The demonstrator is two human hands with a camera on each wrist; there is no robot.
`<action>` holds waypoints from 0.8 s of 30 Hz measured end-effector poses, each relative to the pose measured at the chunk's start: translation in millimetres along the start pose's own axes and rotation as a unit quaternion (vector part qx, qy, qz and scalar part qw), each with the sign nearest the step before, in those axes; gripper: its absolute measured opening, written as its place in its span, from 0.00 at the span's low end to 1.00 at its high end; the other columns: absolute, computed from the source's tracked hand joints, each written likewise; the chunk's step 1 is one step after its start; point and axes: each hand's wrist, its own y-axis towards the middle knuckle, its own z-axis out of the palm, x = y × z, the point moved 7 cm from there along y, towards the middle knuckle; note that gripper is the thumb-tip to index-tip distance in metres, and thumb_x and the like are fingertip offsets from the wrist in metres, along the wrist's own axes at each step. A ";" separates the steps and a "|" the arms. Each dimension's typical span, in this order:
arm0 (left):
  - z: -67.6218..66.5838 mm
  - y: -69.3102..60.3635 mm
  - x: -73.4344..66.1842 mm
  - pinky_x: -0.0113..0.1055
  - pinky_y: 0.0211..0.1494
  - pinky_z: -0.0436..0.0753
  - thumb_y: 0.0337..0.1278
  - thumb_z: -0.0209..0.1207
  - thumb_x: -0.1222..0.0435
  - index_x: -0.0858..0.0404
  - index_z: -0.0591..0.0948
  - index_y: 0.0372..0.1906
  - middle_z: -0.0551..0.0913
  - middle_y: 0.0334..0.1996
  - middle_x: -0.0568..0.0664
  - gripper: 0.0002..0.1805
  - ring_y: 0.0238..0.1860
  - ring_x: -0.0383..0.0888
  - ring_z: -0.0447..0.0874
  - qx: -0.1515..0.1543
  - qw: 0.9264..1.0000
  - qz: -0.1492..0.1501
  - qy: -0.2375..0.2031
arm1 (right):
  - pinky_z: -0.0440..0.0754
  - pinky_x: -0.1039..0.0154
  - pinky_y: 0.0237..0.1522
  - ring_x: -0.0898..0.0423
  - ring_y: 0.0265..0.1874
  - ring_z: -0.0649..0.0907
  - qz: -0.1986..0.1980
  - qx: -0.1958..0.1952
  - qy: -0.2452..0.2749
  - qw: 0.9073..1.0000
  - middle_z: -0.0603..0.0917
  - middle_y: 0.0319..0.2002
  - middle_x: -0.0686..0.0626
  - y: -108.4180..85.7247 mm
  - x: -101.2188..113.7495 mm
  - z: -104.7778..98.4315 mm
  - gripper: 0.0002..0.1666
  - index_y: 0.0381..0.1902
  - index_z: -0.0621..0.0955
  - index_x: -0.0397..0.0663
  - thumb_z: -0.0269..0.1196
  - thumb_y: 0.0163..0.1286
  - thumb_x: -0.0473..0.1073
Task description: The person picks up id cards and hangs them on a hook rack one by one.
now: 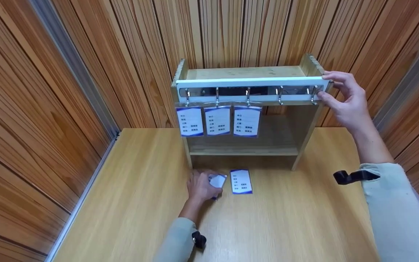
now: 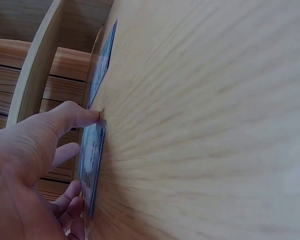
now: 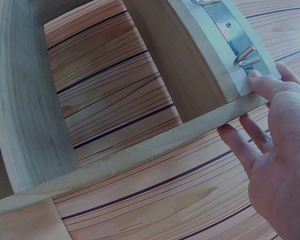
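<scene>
My left hand [image 1: 200,187] is low over the table and holds an ID badge [image 1: 217,181] by its edges, between thumb and fingers. Part of this badge is hidden by the hand in the head view. Just right of it, a second ID badge [image 1: 241,181] lies flat on the wood. With my right hand [image 1: 351,100] I grip the right end of a white hook rail [image 1: 231,82], thumb on its front face near the last hook [image 3: 245,55]. Three ID badges in clear sleeves, the middle badge [image 1: 217,122] among them, hang from the rail's left hooks.
The rail runs across the front of a small wooden shelf [image 1: 244,150] standing on the table [image 1: 286,218]. Wood-plank walls [image 1: 144,65] rise behind it and at both sides. Two hooks at the right, such as the fourth hook [image 1: 280,95], carry no badge.
</scene>
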 end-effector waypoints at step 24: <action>-7.1 1.7 -15.6 0.61 0.70 0.89 0.58 0.81 0.72 0.61 0.86 0.69 0.84 0.64 0.64 0.32 0.63 0.61 0.85 0.035 0.994 0.062 -0.082 | 0.74 0.60 0.79 0.61 0.73 0.79 0.008 0.002 -0.006 1.000 0.82 0.73 0.58 -0.8 -0.9 -0.2 0.26 0.72 0.81 0.39 0.68 0.80 0.30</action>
